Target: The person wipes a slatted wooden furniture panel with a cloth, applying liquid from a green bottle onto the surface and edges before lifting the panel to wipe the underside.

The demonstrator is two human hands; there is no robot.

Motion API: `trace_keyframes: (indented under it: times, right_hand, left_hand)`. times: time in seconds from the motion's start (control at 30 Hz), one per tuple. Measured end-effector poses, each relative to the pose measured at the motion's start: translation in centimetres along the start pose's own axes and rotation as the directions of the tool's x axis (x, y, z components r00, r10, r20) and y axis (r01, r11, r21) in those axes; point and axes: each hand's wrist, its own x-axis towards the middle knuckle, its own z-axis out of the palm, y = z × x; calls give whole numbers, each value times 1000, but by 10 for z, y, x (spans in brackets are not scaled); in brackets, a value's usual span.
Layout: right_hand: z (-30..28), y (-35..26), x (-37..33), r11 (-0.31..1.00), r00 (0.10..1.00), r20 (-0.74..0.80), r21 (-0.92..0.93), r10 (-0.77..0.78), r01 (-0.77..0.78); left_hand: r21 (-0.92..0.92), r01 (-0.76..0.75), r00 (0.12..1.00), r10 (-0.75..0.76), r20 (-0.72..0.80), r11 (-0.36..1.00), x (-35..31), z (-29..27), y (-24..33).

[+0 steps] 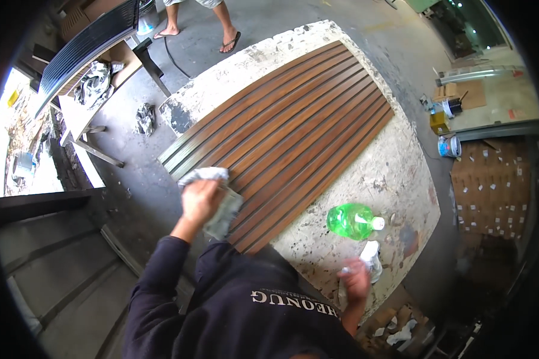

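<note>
A brown slatted wood panel (281, 137) lies at a slant on the worktable (413, 179), whose white top is stained and chipped. At the panel's near left end, my left hand (202, 202) grips a crumpled pale rag (224, 215), pressed against the slats and hanging partly over the edge. My right hand (356, 281) is over the table's near right part, its fingers curled but smeared by motion. Right beside it is a white crumpled thing (372, 261), perhaps cloth. A clear bottle of green liquid (350, 221) with a white cap lies on its side just beyond.
A dark ribbed panel (93, 51) rests on a stand at the far left. Beyond the table stands another person, legs and sandals (229, 42) showing. Crumpled plastic (145, 118) lies on the floor. Buckets (449, 145) and a yellow can (439, 122) stand to the right.
</note>
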Motion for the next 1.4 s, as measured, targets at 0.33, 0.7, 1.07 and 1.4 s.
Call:
trace_keyframes:
  times: [0.33, 0.7, 1.07, 1.4]
  right_hand:
    - [44, -16, 114, 845, 748, -418, -391, -516, 364]
    - [50, 28, 129, 844, 645, -572, -479, -507, 240]
    - [64, 38, 137, 868, 662, -613, -82, -431, 489]
    - [110, -10, 108, 871, 776, -394, -215, -492, 443]
  left_hand:
    - [1, 79, 997, -79, -5, 997, 85, 55, 33]
    - [259, 380, 849, -224, -478, 888, 55, -16, -82]
    - [25, -185, 982, 186, -26, 982, -30, 12, 44]
    - [-898, 245, 719, -690, -85, 366, 39, -83, -200]
